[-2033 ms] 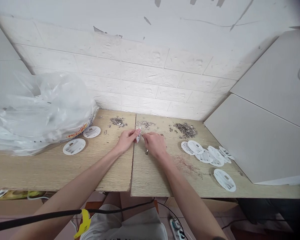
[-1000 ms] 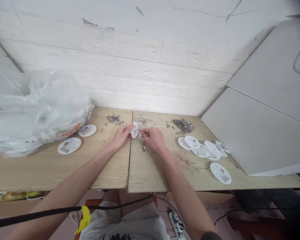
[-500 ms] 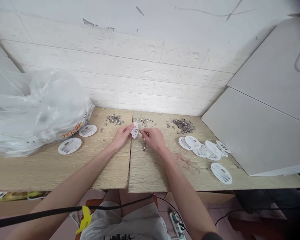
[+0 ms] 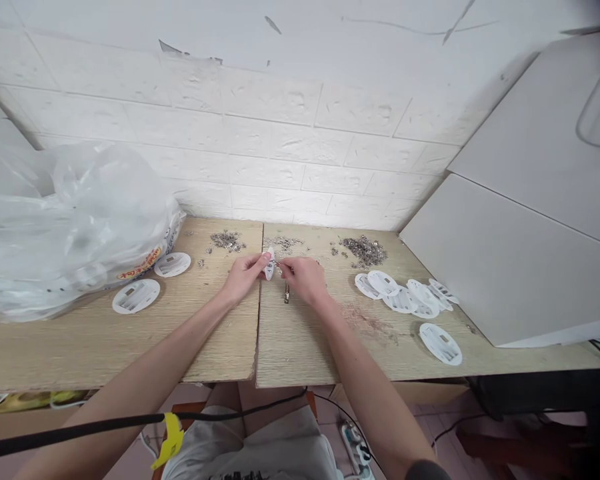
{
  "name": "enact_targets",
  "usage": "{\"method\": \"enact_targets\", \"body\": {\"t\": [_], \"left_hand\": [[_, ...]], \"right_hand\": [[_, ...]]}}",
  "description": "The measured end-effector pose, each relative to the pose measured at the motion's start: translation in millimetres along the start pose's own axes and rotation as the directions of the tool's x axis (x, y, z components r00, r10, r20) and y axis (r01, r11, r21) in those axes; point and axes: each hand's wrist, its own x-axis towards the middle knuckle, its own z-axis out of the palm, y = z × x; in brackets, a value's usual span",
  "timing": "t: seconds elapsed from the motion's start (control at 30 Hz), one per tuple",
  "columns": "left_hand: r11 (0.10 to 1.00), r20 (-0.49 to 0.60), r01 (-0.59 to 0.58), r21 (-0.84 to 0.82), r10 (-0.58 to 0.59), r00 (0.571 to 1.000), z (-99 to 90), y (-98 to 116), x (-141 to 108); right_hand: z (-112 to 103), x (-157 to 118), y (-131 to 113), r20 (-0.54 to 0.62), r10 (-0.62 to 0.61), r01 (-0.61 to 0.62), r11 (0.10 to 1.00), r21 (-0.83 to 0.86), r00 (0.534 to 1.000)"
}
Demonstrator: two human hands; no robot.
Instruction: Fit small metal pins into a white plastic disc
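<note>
White disc (image 4: 269, 265) is in the left hand (image 4: 243, 275), thumb and fingers clamped on its left edge, held nearly edge-on, just right of the seam between two tabletop boards (image 4: 300, 347). Right hand (image 4: 305, 277) is closed, fingertips at the disc's right face, pinching a thin piece (image 4: 279, 264); too small to identify. Narrow metal item (image 4: 287, 292) shows below the right hand; can't tell if held or lying on the board. Small metal parts behind the hands: left pile (image 4: 227, 241), looser scatter (image 4: 284, 244) in the middle, bigger pile (image 4: 365, 251) on the right. More discs: two flat at left, one nearer (image 4: 136, 296) and one farther (image 4: 173, 265), the farther beside a clear plastic bag (image 4: 95, 227). Overlapping cluster of discs (image 4: 400, 300) at right, single disc (image 4: 441, 343) apart in front of it, slots visible. Reddish smear (image 4: 365, 320) on the right board, between right forearm and cluster.
</note>
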Motion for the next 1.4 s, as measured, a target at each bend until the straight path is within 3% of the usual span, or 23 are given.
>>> {"method": "enact_targets", "body": {"t": [0.4, 0.73, 0.83, 0.97, 1.07, 1.23, 1.3, 1.4], "left_hand": [[0.998, 0.018, -0.033, 0.059, 0.032, 0.999, 0.2, 0, -1], [0.974, 0.073, -0.074, 0.215, 0.059, 0.996, 0.2, 3, -3], [0.982, 0.065, -0.057, 0.182, 0.046, 0.997, 0.8, 2, -2], [0.99, -0.003, 0.065, -0.121, -0.066, 0.998, -0.8, 3, 2], [0.954, 0.001, 0.09, -0.285, -0.094, 0.996, -3.9, 5, 5], [0.933, 0.046, 0.099, -0.345, -0.088, 0.995, -4.9, 6, 6], [0.918, 0.072, 0.135, -0.372, -0.117, 0.991, -2.9, 7, 4], [0.903, 0.09, 0.182, -0.389, -0.159, 0.983, 0.6, 11, 0]], "right_hand": [[7, 1, -2, -0.021, -0.051, 0.05, 0.996, -0.069, 0.998], [8, 1, 0, 0.013, -0.086, 0.086, 0.99, -0.115, 0.996], [9, 1, 1, 0.005, -0.092, 0.092, 0.989, -0.116, 0.996], [12, 2, -1, -0.08, -0.04, 0.041, 0.999, 0.017, 0.996], [14, 5, 0, -0.066, 0.067, -0.05, 0.97, 0.24, 0.996], [16, 9, 6, -0.013, 0.127, -0.09, 0.774, 0.627, 0.992], [16, 10, 7, -0.017, 0.152, -0.1, 0.725, 0.682, 0.988], [16, 9, 7, -0.029, 0.161, -0.101, 0.737, 0.668, 0.987]]}}
